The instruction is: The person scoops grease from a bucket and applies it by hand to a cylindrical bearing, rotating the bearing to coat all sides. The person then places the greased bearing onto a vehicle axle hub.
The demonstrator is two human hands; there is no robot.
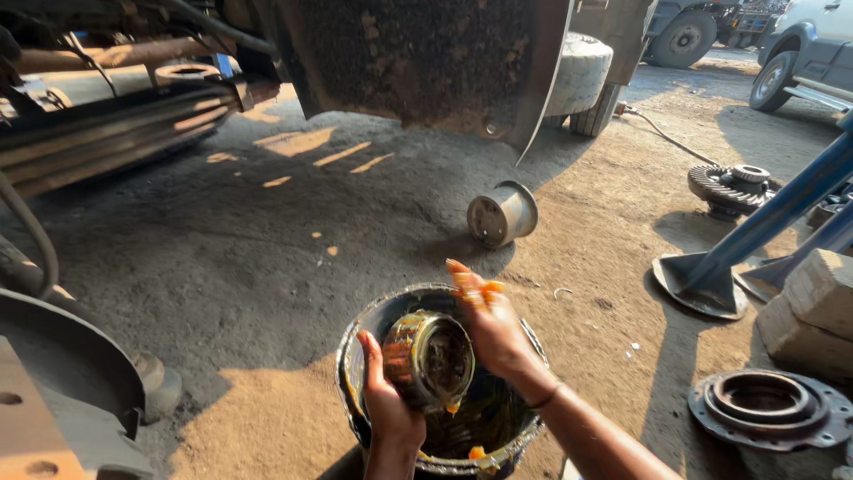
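Closest to you, your left hand (388, 402) is wrapped around the side of a greasy roller bearing (429, 358), holding it tilted over an open tin of grease (357, 356) that stands on the dirt floor (267, 267) directly beneath both hands. Your right hand (490, 322) is at the bearing's far edge, its palm against the bearing and its fingers (471, 283) spread loose and smeared with orange grease, gripping nothing. A blob of the same grease hangs from the bearing's lower rim. Beyond your right hand a metal hub cap (502, 213) lies on its side on the floor, well apart from the tin. Off to the right of that hand stand a blue jack stand (711, 280), a toothed gear assembly (733, 188) farther back, and a round flanged ring (769, 407) nearer you.
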